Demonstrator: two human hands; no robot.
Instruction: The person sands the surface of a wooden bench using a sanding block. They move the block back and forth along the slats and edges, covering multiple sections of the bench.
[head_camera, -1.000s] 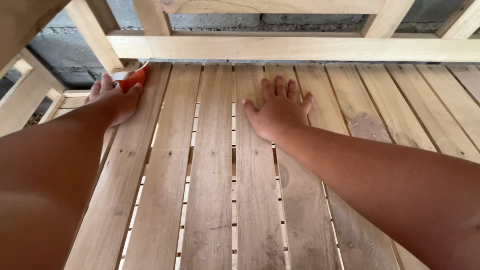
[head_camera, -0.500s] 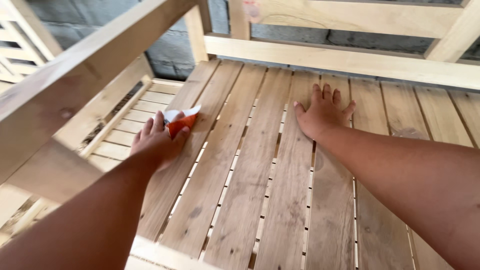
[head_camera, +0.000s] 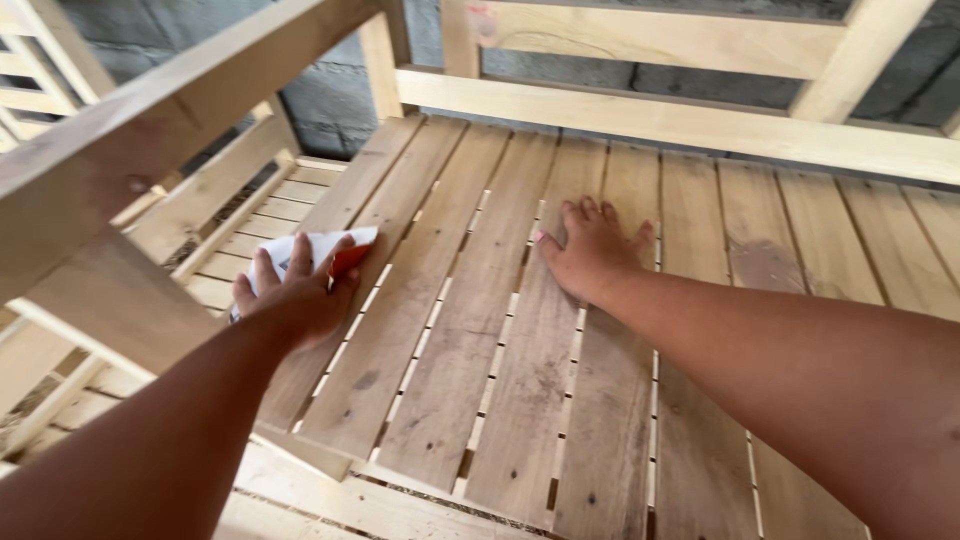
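Note:
My left hand (head_camera: 293, 295) presses a folded sheet of sandpaper (head_camera: 335, 247), white on one side and orange on the other, against the leftmost plank of a slatted wooden seat (head_camera: 470, 340). Its fingers lie over the sheet, near the seat's left edge. My right hand (head_camera: 592, 250) rests flat, palm down and fingers spread, on the middle planks farther back. It holds nothing. Both forearms reach in from the bottom of the head view.
A pale wooden backrest rail (head_camera: 680, 125) runs across the back of the seat. A wide armrest beam (head_camera: 150, 130) slants over the left side, close to my left arm. A second slatted frame (head_camera: 255, 215) lies lower left. Grey block wall (head_camera: 330, 100) stands behind.
My left hand has drawn the sandpaper toward me along the left plank. The camera has swung left, bringing the armrest beam further into view. My right hand stays flat on the planks.

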